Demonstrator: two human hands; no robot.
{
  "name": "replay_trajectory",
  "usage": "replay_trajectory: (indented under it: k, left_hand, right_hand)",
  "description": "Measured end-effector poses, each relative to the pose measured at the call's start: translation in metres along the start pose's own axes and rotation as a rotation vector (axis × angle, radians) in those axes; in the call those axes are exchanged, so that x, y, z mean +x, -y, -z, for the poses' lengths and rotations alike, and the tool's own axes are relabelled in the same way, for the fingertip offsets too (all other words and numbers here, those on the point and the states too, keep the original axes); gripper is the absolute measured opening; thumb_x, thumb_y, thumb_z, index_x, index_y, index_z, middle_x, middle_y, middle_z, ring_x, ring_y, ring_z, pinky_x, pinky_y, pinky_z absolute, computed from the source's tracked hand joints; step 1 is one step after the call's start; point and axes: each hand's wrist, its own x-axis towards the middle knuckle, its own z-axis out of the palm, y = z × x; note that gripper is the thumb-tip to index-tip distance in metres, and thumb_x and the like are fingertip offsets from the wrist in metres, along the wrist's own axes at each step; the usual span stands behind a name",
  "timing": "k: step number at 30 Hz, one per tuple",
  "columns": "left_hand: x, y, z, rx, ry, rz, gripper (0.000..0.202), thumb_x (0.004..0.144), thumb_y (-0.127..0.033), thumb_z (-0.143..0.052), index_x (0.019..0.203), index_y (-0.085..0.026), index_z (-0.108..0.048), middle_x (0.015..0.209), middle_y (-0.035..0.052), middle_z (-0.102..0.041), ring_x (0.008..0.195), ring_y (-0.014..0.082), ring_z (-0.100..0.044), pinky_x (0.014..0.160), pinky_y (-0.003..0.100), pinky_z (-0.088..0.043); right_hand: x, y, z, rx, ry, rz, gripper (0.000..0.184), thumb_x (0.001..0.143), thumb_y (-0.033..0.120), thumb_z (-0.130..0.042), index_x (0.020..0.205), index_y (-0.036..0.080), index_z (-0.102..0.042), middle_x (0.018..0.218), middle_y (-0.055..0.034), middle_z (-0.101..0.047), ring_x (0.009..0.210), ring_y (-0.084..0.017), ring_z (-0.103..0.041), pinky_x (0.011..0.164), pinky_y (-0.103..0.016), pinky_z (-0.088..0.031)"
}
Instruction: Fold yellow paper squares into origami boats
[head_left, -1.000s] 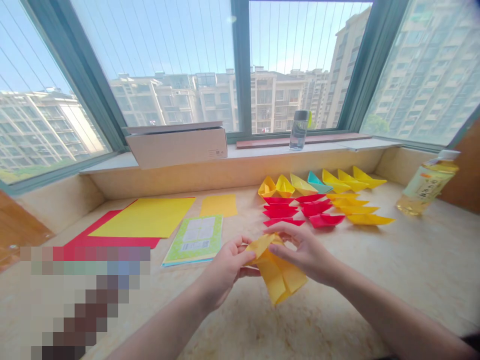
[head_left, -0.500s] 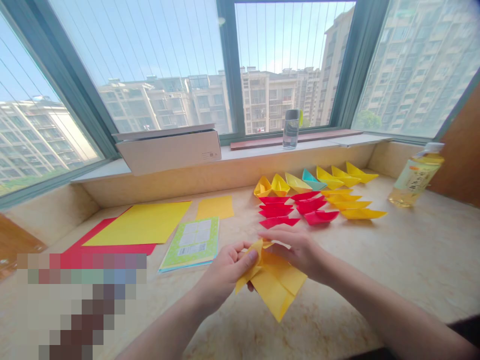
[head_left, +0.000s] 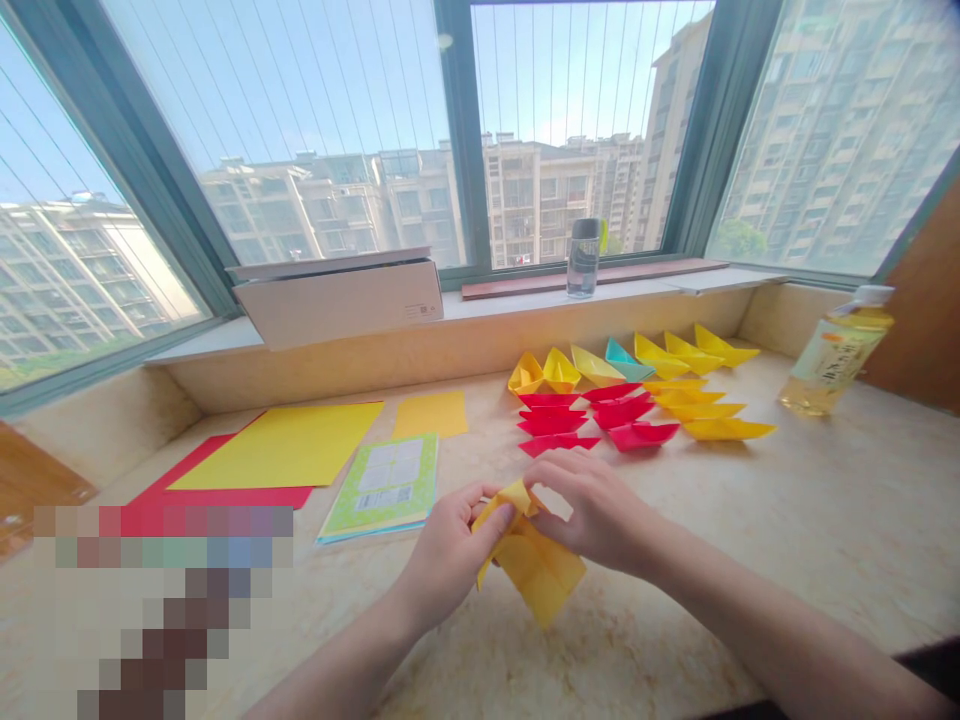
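Observation:
Between my two hands is a partly folded sheet of yellow paper [head_left: 538, 572], its lower corner pointing down toward the countertop. My left hand [head_left: 457, 540] pinches its left side, thumb on top. At the upper right edge of the paper, my right hand [head_left: 600, 510] grips with thumb and fingers. Some fingertips are hidden behind the folds. Just beyond my right hand stand red paper boats [head_left: 641, 436] in stacked rows, with yellow paper boats [head_left: 727, 430] to their right. A back row holds more yellow boats and one teal paper boat [head_left: 626, 360].
Left of my hands lie a green-covered paper pack [head_left: 394, 480], a small yellow-orange sheet [head_left: 430, 414], and a large yellow sheet [head_left: 285, 445] over a red one [head_left: 180, 480]. A drink bottle [head_left: 836, 350] stands at right. On the sill are a white box [head_left: 337, 305] and a water bottle [head_left: 583, 260].
The yellow paper has turned and drawn in, so less of its right side shows. My right hand's fingers have bent more over its upper edge. My left hand keeps its hold.

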Motion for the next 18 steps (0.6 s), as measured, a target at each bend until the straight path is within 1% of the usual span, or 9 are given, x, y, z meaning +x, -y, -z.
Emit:
replay_trajectory:
  k: [2, 5, 8, 10, 12, 16, 18]
  left_hand:
    - [0.0, -0.001, -0.001, 0.005, -0.016, -0.005, 0.04, 0.085, -0.048, -0.063, 0.099, -0.01, -0.064, 0.086, 0.0101, -0.071, 0.074, 0.0186, -0.066, 0.062, 0.024, -0.048]
    - [-0.002, -0.003, -0.003, -0.048, 0.011, 0.02, 0.043, 0.086, -0.051, -0.061, 0.101, -0.011, -0.061, 0.075, 0.0067, -0.069, 0.054, 0.0138, -0.062, 0.048, 0.021, -0.044]
    - [-0.004, -0.006, -0.004, -0.103, 0.049, 0.046, 0.044, 0.087, -0.051, -0.059, 0.105, -0.011, -0.058, 0.07, 0.0043, -0.067, 0.04, 0.0104, -0.057, 0.039, 0.019, -0.038]
    - [-0.005, -0.006, -0.003, -0.124, 0.064, 0.045, 0.044, 0.087, -0.05, -0.06, 0.108, -0.011, -0.057, 0.07, 0.0042, -0.068, 0.039, 0.01, -0.057, 0.038, 0.018, -0.037]
    - [-0.003, -0.004, -0.001, -0.142, 0.084, 0.043, 0.044, 0.088, -0.049, -0.06, 0.111, -0.011, -0.057, 0.072, 0.0047, -0.068, 0.042, 0.0109, -0.06, 0.039, 0.018, -0.039]
    - [0.0, 0.0, 0.0, -0.115, 0.1, 0.044, 0.045, 0.09, -0.048, -0.057, 0.115, -0.011, -0.057, 0.076, 0.006, -0.069, 0.045, 0.0119, -0.062, 0.044, 0.02, -0.044]
    - [-0.001, 0.001, -0.001, -0.068, 0.098, 0.038, 0.046, 0.09, -0.047, -0.057, 0.117, -0.011, -0.056, 0.075, 0.0057, -0.069, 0.046, 0.0124, -0.063, 0.045, 0.02, -0.044]
  right_hand:
    - [0.0, 0.0, -0.001, 0.006, -0.034, 0.019, 0.014, 0.078, 0.015, -0.071, 0.089, 0.02, -0.063, 0.093, -0.0042, -0.07, 0.086, -0.021, -0.063, 0.077, -0.033, -0.046]
    - [0.002, -0.002, 0.0, 0.072, -0.122, 0.043, 0.006, 0.083, 0.014, -0.066, 0.085, 0.019, -0.064, 0.09, -0.0038, -0.07, 0.084, -0.02, -0.063, 0.077, -0.032, -0.046]
    - [0.002, -0.004, 0.001, 0.171, -0.178, 0.013, 0.009, 0.085, 0.01, -0.062, 0.084, 0.019, -0.064, 0.087, -0.0025, -0.071, 0.082, -0.017, -0.064, 0.076, -0.029, -0.046]
    - [0.003, -0.006, 0.003, 0.17, -0.182, -0.004, 0.01, 0.085, 0.01, -0.062, 0.085, 0.02, -0.064, 0.088, -0.0019, -0.071, 0.082, -0.017, -0.064, 0.076, -0.029, -0.045]
    - [0.003, -0.009, 0.005, 0.097, -0.168, 0.014, 0.009, 0.085, 0.011, -0.062, 0.087, 0.02, -0.065, 0.091, -0.0017, -0.071, 0.083, -0.017, -0.063, 0.078, -0.03, -0.043]
    - [0.003, -0.01, 0.011, -0.094, -0.053, 0.117, 0.005, 0.087, 0.021, -0.064, 0.092, 0.021, -0.066, 0.101, -0.0026, -0.07, 0.089, -0.02, -0.061, 0.081, -0.033, -0.039]
    - [0.003, -0.008, 0.012, -0.16, -0.015, 0.142, 0.005, 0.087, 0.024, -0.064, 0.09, 0.02, -0.066, 0.1, -0.0032, -0.07, 0.088, -0.02, -0.061, 0.081, -0.034, -0.037]
